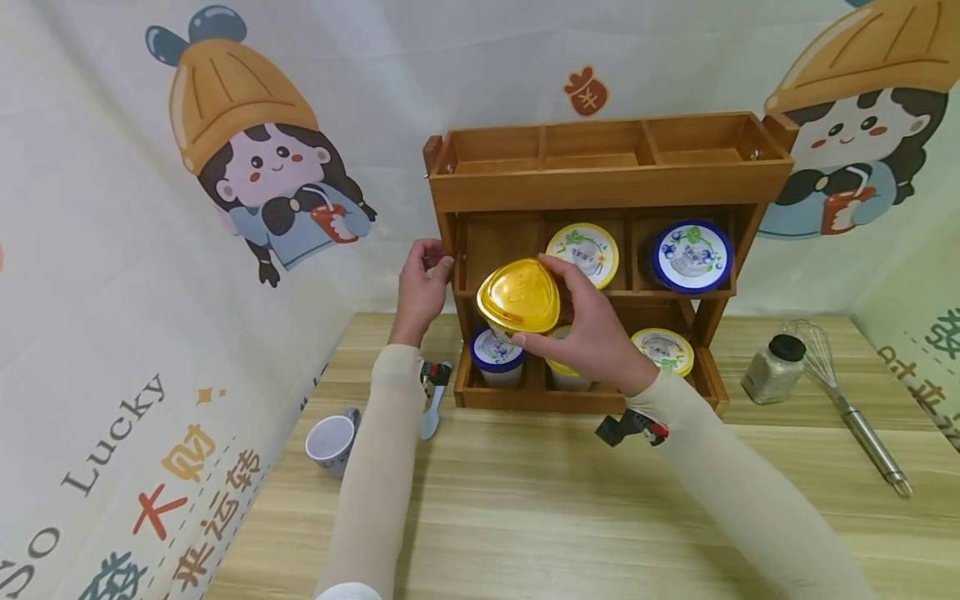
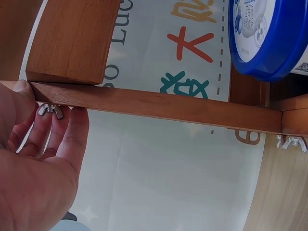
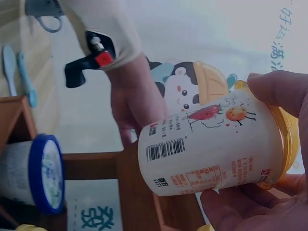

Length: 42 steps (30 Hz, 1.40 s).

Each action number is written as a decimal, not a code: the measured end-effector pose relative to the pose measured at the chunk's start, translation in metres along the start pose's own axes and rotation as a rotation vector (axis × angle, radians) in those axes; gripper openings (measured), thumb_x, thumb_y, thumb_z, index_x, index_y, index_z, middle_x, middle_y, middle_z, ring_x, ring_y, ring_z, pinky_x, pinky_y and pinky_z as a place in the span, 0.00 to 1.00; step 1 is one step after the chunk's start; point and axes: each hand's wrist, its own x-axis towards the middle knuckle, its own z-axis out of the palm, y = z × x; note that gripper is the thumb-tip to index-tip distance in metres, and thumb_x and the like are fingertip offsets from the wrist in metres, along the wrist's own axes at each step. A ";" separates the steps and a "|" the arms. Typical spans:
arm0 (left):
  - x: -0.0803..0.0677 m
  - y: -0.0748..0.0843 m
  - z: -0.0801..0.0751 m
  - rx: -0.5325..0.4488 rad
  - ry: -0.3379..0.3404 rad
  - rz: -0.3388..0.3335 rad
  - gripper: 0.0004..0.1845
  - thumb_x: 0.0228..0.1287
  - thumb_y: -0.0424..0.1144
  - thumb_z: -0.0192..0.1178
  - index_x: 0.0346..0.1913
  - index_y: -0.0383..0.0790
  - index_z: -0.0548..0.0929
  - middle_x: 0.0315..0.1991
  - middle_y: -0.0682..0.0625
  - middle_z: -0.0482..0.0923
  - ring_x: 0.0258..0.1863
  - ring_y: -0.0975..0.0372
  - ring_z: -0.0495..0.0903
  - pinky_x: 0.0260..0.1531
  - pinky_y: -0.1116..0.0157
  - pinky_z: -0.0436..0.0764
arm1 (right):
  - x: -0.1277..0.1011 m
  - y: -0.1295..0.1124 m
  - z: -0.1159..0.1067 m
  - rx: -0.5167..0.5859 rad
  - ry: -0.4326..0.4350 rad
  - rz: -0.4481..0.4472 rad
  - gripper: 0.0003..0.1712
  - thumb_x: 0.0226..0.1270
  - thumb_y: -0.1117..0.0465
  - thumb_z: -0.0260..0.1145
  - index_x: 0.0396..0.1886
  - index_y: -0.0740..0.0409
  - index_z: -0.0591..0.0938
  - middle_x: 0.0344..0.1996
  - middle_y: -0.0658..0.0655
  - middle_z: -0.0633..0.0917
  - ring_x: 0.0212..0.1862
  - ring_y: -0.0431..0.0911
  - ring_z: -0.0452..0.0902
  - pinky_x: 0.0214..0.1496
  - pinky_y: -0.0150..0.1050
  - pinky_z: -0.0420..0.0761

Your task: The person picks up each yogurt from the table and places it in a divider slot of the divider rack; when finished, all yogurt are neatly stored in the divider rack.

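Gripping a yellow-lidded cup [image 1: 519, 295] near the middle of the head view, the right hand [image 1: 592, 333] curls thumb and fingers round its rim, just in front of the wooden rack [image 1: 607, 187]. From the right wrist, the cup's white side shows a barcode and small cartoon fruit drawings; the print is too small to read. The left hand [image 1: 422, 287] holds the rack's left post, fingers curled by a wing nut [image 2: 50, 110] under the bar.

Five more cups sit in the rack: two on the middle shelf, a yellow-rimmed cup [image 1: 582, 252] and a blue-rimmed cup [image 1: 692, 255], and three on the bottom shelf, partly hidden behind the right hand. The top tray's three compartments face up.

Lower left on the table [image 1: 570, 517] lie one mug [image 1: 332, 440] and a spoon [image 1: 431, 412]; at right stand one spice jar [image 1: 772, 368] and one whisk [image 1: 847, 400]. The backdrop at far left reads "So Lucky" beside Chinese characters.
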 end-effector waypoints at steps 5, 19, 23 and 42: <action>0.000 0.002 -0.002 0.002 0.000 0.007 0.15 0.82 0.40 0.57 0.64 0.40 0.74 0.61 0.42 0.78 0.65 0.50 0.78 0.60 0.50 0.85 | 0.017 -0.004 0.002 -0.032 0.041 -0.004 0.59 0.57 0.56 0.84 0.83 0.55 0.60 0.76 0.58 0.71 0.72 0.53 0.73 0.73 0.53 0.78; 0.000 0.001 0.000 -0.010 -0.022 -0.016 0.15 0.83 0.40 0.56 0.65 0.42 0.74 0.62 0.43 0.77 0.65 0.51 0.77 0.62 0.51 0.85 | 0.052 0.002 0.017 -0.031 0.112 -0.058 0.59 0.58 0.56 0.84 0.83 0.56 0.59 0.74 0.60 0.70 0.72 0.53 0.72 0.75 0.51 0.77; 0.000 0.001 -0.001 -0.015 -0.028 -0.031 0.14 0.83 0.38 0.55 0.65 0.42 0.74 0.63 0.43 0.77 0.66 0.51 0.77 0.63 0.51 0.84 | 0.058 0.005 0.024 -0.063 0.102 -0.067 0.58 0.60 0.57 0.83 0.84 0.54 0.58 0.75 0.60 0.69 0.73 0.53 0.71 0.77 0.49 0.75; -0.001 0.001 -0.003 -0.026 -0.023 0.004 0.15 0.82 0.37 0.56 0.65 0.39 0.74 0.61 0.41 0.77 0.64 0.49 0.78 0.61 0.50 0.86 | 0.073 0.021 0.045 -0.191 0.080 0.067 0.59 0.62 0.57 0.81 0.84 0.59 0.55 0.75 0.65 0.68 0.74 0.59 0.68 0.82 0.54 0.67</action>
